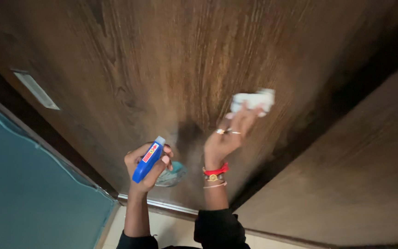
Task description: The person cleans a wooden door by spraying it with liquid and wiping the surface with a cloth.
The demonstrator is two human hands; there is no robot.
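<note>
While the right hand point(224, 140) reaches up with its fingers point(242, 117) stretched, its grip presses a crumpled white wad of cloth or paper point(253, 100) against the dark brown wood-grain door panel point(162, 60); the wad is blurred, so its material cannot be told. The fingertips pinch its lower edge, and the wad lies flat on the wood above the hand. Two rings sit on the fingers, and a red thread band with a small gold bead bracelet point(215, 173) circles the wrist, above a black sleeve point(218, 228).

The left hand point(148, 166) is closed around a blue plastic spray bottle with a pale nozzle and a red-and-white label point(148, 161). The bottle is tilted, nozzle end pointing up and to the right, towards the wood, held just off the panel. Behind this hand, partly hidden by it, a teal rounded object point(173, 174) shows against the door; what it is cannot be told.

The two hands are near each other, with a dim shadow on the wood between them. To the left of the panel runs a dark edge carrying a pale metal plate point(37, 90), and beyond that a teal wall point(28, 193). To the right stands a second brown wooden surface point(360, 175), set apart from the panel by a dark gap. Pale floor tiles point(171, 230) show at the bottom, between the arms.
</note>
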